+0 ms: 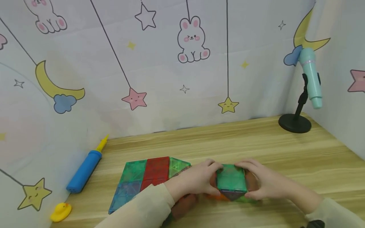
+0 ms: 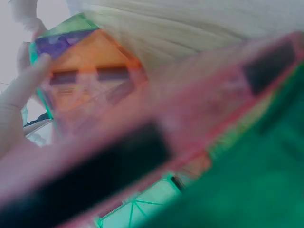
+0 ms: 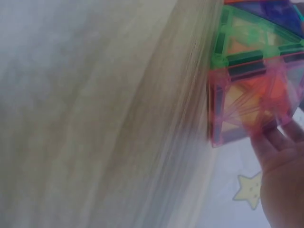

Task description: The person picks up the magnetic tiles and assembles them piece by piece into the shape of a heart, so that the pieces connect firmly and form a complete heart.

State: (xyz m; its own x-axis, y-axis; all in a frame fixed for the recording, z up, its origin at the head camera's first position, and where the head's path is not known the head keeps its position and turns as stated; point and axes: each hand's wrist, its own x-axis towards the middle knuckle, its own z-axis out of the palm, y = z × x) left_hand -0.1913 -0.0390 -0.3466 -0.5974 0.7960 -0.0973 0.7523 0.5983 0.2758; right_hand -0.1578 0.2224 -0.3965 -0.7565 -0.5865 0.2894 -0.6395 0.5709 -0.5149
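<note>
A small box built of translucent magnetic tiles [image 1: 231, 178] stands on the table, with a green square on top. Orange, purple and green triangular tiles show on its near side. My left hand [image 1: 199, 177] grips its left side, fingers at the far corner and thumb near the front. On the other side, my right hand [image 1: 268, 181] holds the box between fingers and thumb. The right wrist view shows a pink tile [image 3: 254, 104] on its side, touched by the fingertips. An orange tile [image 2: 92, 59] appears in the left wrist view, partly hidden by a blurred pink tile up close.
Flat tiles lie left of the box, among them a red tile [image 1: 157, 169], a green tile [image 1: 134, 171] and a blue tile [image 1: 125, 193]; my left forearm covers some. A blue pump [image 1: 85, 171], a yellow duck [image 1: 60, 212] and a microphone on a stand [image 1: 311, 77] stand around the edges.
</note>
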